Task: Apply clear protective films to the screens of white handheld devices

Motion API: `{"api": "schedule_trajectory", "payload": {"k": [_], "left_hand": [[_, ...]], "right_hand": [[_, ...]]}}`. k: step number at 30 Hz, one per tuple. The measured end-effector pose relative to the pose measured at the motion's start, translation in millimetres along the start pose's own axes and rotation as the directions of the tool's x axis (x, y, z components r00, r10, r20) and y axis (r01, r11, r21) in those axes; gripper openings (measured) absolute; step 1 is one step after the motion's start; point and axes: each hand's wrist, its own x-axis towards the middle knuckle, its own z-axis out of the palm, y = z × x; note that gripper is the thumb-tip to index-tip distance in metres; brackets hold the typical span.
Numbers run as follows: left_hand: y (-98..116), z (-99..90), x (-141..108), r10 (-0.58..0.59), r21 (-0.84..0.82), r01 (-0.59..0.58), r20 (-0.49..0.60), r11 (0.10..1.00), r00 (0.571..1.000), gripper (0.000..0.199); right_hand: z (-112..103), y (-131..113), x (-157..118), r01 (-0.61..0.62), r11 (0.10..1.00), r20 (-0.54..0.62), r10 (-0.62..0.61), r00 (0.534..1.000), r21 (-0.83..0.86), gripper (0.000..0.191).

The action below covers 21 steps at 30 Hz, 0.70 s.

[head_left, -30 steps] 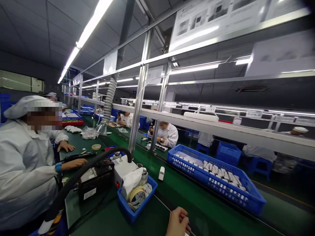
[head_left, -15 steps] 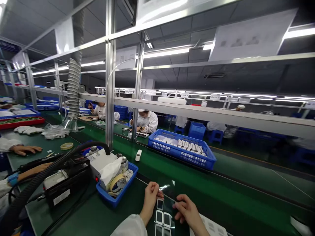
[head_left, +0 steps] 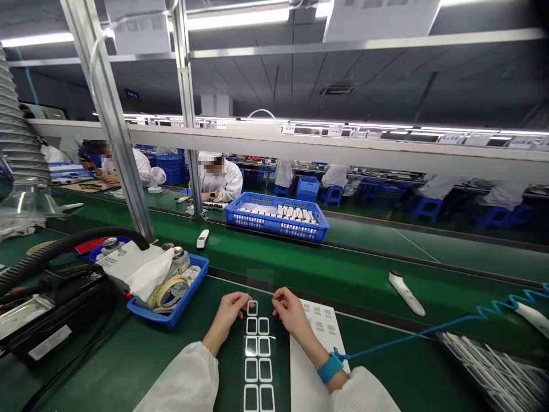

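A clear plastic sheet [head_left: 259, 372] carries white rounded-rectangle frames in two columns, with a single frame at its far end. My left hand [head_left: 230, 313] is closed in a pinch at the sheet's left edge, beside that topmost frame. Across from it, the fingers of my right hand [head_left: 289, 309] are pinched at the right edge. The far end of the film looks faint against the green bench, and the fingertips' exact contact is hard to see. Partly under my right forearm lies a white sheet [head_left: 319, 320] with small grey printed shapes.
To the left stands a blue tray [head_left: 171, 317] with tape rolls and metal-topped jars, near a black device [head_left: 64, 326]. White handheld devices [head_left: 405, 293] lie on the green belt. Beyond is a blue crate [head_left: 278, 229] of white parts. A coiled blue cord [head_left: 412, 333] runs from my right wristband.
My view has swung right and down, bringing more of the sheet's frames into sight. My right hand's fingers have drawn together at the sheet's edge.
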Motion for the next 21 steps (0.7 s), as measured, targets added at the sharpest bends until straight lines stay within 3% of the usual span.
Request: {"api": "schedule_trajectory", "payload": {"k": [2, 5, 11, 21], "left_hand": [[1.6, -1.5, -3.0, -0.040, -0.004, 0.041, 0.032, 0.999, 0.999, 0.037], [2.2, -0.9, -4.9, -0.065, -0.007, 0.065, 0.044, 0.998, 0.997, 0.038], [1.1, 4.2, -4.6, -0.037, 0.007, 0.037, -0.006, 0.999, 0.999, 0.038], [0.2, 10.3, -5.5, -0.023, 0.043, 0.025, -0.045, 0.999, 0.999, 0.034]], "right_hand": [[0.1, -7.0, -6.1, 0.136, 0.975, -0.035, -0.145, 0.989, -0.175, 0.008], [4.4, -17.2, -10.8, 0.283, 0.889, 0.044, -0.287, 0.957, -0.359, 0.016], [18.3, -20.3, -7.3, 0.320, 0.828, 0.166, -0.273, 0.947, -0.461, 0.019], [23.3, -15.1, -2.9, 0.324, 0.803, 0.199, -0.257, 0.946, -0.501, 0.018]]}}
